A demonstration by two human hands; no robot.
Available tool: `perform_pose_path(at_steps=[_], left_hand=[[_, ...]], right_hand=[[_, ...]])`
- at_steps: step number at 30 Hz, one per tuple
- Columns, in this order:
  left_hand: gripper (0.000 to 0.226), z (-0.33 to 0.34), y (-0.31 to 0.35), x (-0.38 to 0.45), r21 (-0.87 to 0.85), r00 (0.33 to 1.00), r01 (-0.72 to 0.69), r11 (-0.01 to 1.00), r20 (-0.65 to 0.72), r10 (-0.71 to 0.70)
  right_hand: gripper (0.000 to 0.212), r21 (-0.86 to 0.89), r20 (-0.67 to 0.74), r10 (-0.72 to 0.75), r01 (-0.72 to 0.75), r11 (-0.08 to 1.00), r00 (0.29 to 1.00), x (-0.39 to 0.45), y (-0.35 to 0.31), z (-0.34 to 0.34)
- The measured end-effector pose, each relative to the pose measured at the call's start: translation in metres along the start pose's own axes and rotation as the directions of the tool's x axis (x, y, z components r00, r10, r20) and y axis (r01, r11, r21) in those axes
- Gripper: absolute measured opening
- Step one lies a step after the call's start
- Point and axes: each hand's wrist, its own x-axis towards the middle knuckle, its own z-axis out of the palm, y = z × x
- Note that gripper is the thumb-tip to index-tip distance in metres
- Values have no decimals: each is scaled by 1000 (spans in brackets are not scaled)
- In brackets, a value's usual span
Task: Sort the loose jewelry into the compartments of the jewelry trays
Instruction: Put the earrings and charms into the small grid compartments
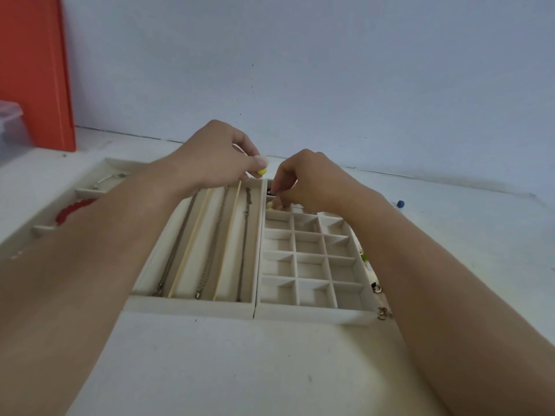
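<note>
both arms reach out over the white desk (240, 370) toward the far edge of the trays. the left hand (216, 154) has its grip closed in a pinch on a small yellow bead piece (262, 172), held just above the far end of the necklace tray (192, 307), at about 12 o'clock of that tray. the right hand (312, 178) has its fingers curled down into the far-left cells of the grid tray (315, 315), at roughly 11 o'clock of that tray; its fingertips pinch something small and dark there, too small to name. a pale and yellow bit (271, 205) lies in the cell just under those fingertips.

the necklace tray has long lanes, and three chains (220, 232) lie stretched along them. the grid tray sits touching its right side, at 3 o'clock of it. a third tray (45, 229) sits at 9 o'clock, partly under the left forearm, with a red bead bracelet (75, 209) and a thin silver bangle (111, 176) in it.

loose pieces lie on the desk beside the grid tray at 3 to 4 o'clock: a green bit (364, 257) and gold-coloured clips (382, 313). a blue-headed pin (400, 203) lies at 2 o'clock. an orange panel (36, 70) stands against the wall at 10 o'clock, with a clear plastic box (10, 127) in front of it.
</note>
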Motion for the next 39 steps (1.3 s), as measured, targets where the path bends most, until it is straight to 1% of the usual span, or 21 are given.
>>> perform_pose_path(at_steps=[3,5,8,10,15,18,20,21,23,25,28,32,39], left_hand=[[13,2,1,-1,20,1000,-17,1000,-5,17],[12,3,2,-2,37,999,-37,999,0,37],[13,6,2,-4,6,999,-43,999,12,43],[16,8,2,-5,-27,999,-31,999,26,31],[14,15,5,-5,-89,999,20,996,28,-18],[12,16,5,-6,-52,998,20,998,55,-18],[11,17,5,-8,-24,999,14,1000,52,-13],[10,18,5,-8,-20,999,10,1000,36,-10],[11,19,5,-8,-34,999,12,999,-40,-13],[13,17,4,-6,-74,997,19,997,-78,-24],[14,16,4,-5,-83,999,40,996,-18,-41],[12,17,2,-6,2,997,63,998,51,-63],[19,19,1,-8,69,995,34,997,89,-41]], right_hand=[[9,19,-90,-24,25,999,996,-1,-2,-10],[8,99,-127,-21,34,995,992,-3,-3,-17],[13,236,-81,-31,49,970,996,-9,-7,-25],[17,276,-54,-39,52,960,998,-12,-8,-26],[15,306,-72,-9,30,951,997,-13,-6,-28],[13,327,-57,1,18,945,998,-12,-2,-29],[16,345,-43,7,8,939,999,-12,0,-30],[19,355,-22,8,0,935,1000,-13,1,-31],[25,363,34,-2,-11,932,999,-14,1,-32],[23,354,38,-4,-10,935,999,-16,0,-30],[17,364,-12,9,-4,932,1000,-15,-2,-29],[15,357,-31,19,-6,934,999,-14,-3,-29],[10,293,-76,18,5,956,997,-12,-2,-26]])
